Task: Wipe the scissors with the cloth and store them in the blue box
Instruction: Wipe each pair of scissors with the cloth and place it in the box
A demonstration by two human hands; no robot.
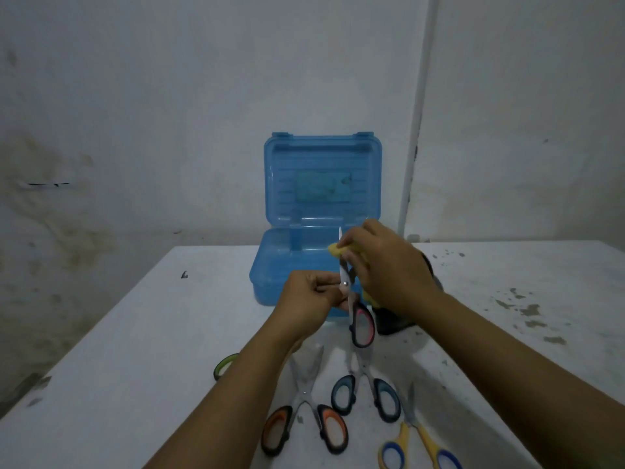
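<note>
— Now, what have you got in hand?

— My left hand (309, 294) pinches the pink scissors (355, 299) near the pivot, fingers curled tight about them. My right hand (389, 265) is closed round the yellow cloth (336, 249), wrapped on the blade close to its tip.

— Which way do they lie?

— Nearly upright, tip away from me and toward the blue box (287, 265), the pink loop (363, 324) hanging down toward me. The long axis points almost straight at the box, which stands open just beyond both hands, lid up against the wall.

— Which hand goes in, then?

— My guess is the left, since it has the scissors themselves; the right holds only cloth, though it sits a shade nearer the box. Once the cloth is off the tip, a short reach forward should do it.

— And the count?

— One pair up in my hands. On the table (135, 333) nearer me lie three full pairs: orange pair (306, 401), blue pair (367, 387) and yellow pair (417, 434). A green loop (226, 365) shows beside my left forearm, likely a fifth pair, the rest hidden. One cloth, one box. Whether any scissors are already in the box I cannot tell. A dark thing (392, 319) sits under my right wrist; I cannot make it out.
</note>
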